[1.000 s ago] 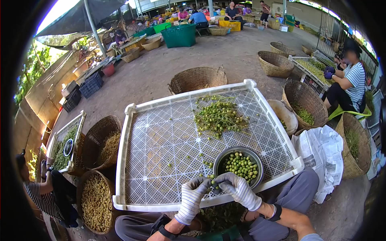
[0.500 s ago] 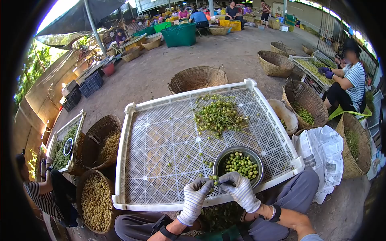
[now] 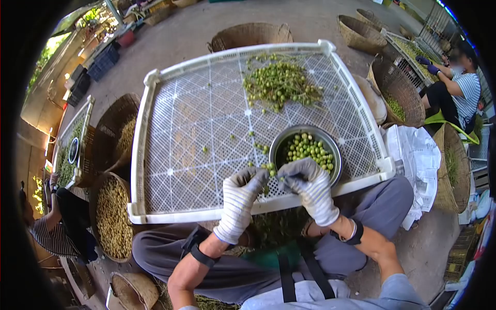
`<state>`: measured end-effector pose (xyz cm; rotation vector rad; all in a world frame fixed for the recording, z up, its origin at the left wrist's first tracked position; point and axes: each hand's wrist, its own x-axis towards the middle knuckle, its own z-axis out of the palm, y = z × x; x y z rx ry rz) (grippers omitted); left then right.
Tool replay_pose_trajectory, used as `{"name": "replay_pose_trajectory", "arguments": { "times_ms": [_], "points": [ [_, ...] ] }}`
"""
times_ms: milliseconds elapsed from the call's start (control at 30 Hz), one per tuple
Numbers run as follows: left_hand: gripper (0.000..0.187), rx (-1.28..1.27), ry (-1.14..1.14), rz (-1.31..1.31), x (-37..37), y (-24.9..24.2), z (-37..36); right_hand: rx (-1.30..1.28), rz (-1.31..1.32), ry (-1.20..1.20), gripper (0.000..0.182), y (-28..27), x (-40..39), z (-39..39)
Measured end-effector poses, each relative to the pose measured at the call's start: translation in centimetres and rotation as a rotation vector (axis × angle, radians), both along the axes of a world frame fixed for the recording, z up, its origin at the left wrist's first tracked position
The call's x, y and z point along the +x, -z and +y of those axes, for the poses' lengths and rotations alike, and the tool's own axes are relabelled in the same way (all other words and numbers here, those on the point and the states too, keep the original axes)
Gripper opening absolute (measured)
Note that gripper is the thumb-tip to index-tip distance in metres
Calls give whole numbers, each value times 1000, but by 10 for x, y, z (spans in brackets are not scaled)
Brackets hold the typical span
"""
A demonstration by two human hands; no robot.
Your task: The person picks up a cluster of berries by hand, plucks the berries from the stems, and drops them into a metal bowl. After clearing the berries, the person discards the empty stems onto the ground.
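My left hand (image 3: 243,199), in a striped glove with grey fingertips, is pinched closed at the tray's near edge. A small sprig of green fruit (image 3: 266,190) shows at its fingertips. My right hand (image 3: 310,188), gloved alike, is closed with thumb and forefinger together, partly in front of the metal bowl (image 3: 335,138); whatever it holds is hidden. Round green and yellowish fruit (image 3: 309,149) half fills the bowl. Behind it on the white mesh tray (image 3: 191,124) lies a heap of green fruit on stems (image 3: 281,85). Several loose fruits lie left of the bowl.
Wicker baskets stand around, one with pale round fruit (image 3: 113,222) at left, one behind the tray (image 3: 250,36), another at right (image 3: 398,93). Newspaper sheets (image 3: 413,165) hang by my right knee. Seated people work at left (image 3: 54,232) and right (image 3: 462,93).
My view has tilted downward, so tray and hands appear higher and more of my lap shows. My hands have drawn slightly apart; the fruit heap and bowl stay in place on the tray.
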<state>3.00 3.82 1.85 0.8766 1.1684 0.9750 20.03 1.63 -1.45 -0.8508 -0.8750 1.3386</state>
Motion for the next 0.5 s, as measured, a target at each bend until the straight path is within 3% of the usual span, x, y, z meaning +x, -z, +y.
{"name": "replay_pose_trajectory", "arguments": {
  "times_ms": [200,400,500],
  "points": [
    [22,-5,22,32,-4,5,5,-126,40,-93,14,-6,6,7],
    [22,53,42,19,1,9,3,33,127,-192,16,3,9,10],
    [22,64,94,27,-1,6,1,68,134,-131,17,5,7,9]
  ]
}}
